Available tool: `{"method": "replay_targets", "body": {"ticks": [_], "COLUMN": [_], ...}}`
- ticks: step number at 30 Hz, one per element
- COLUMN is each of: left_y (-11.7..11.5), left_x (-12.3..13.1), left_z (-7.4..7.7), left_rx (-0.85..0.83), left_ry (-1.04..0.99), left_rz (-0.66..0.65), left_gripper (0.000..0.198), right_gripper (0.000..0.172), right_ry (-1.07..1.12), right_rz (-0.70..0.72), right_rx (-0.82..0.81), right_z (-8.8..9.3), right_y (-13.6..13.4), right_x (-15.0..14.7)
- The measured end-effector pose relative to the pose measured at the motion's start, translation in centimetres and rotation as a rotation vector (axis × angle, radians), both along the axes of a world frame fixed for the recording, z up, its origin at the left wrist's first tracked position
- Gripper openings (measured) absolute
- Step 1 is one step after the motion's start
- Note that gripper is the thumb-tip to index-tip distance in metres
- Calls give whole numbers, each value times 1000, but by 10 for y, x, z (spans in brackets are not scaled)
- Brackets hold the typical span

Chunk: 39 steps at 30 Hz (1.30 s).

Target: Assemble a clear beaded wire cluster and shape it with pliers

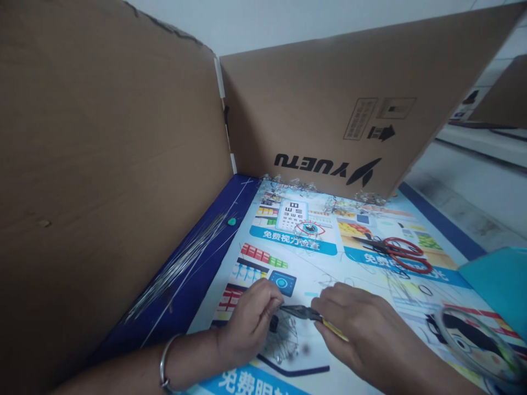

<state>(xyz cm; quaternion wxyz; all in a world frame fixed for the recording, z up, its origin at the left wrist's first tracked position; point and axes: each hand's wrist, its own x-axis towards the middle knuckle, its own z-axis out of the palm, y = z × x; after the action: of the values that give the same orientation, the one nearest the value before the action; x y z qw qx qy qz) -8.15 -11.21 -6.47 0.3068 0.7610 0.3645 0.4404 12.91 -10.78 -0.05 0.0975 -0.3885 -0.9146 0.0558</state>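
My right hand (358, 318) is wrapped round a pair of pliers (302, 312) with dark jaws and yellow handles. The jaws point left and reach the fingertips of my left hand (253, 318). That hand is closed in a pinch on thin wire, most of it hidden by the fingers. Just below the fingertips shows a round cluster of fine wires (286, 336) with small clear bits at its ends; whether it hangs from the pinch or lies on the printed sheet (329, 277), I cannot tell.
A bundle of straight wires (185, 258) lies along the left. Red-handled scissors (405, 253) rest at the right, near a clear round roll (473, 345) and a turquoise object (500, 285). Clear wire pieces (304, 186) line the back. Cardboard walls (123, 137) stand left and behind.
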Motion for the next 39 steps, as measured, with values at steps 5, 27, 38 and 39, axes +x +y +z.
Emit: {"method": "replay_targets", "body": {"ticks": [5, 27, 38, 39], "left_y": [4, 9, 9, 9], "left_x": [-2, -2, -4, -4], "left_z": [1, -2, -2, -2], "left_rx": [-167, -333, -276, -264], "left_ry": [-58, -201, -171, -174], "left_rz": [-4, -114, -119, -124], "left_gripper": [23, 23, 21, 20], "right_gripper": [14, 16, 25, 26], "right_ry": [54, 243, 158, 144], "right_rz": [-53, -9, 58, 61], "right_rx": [-24, 156, 412, 433], "right_z": [-5, -43, -43, -43], "right_y": [-1, -10, -14, -14], "right_x": [7, 20, 19, 19]}}
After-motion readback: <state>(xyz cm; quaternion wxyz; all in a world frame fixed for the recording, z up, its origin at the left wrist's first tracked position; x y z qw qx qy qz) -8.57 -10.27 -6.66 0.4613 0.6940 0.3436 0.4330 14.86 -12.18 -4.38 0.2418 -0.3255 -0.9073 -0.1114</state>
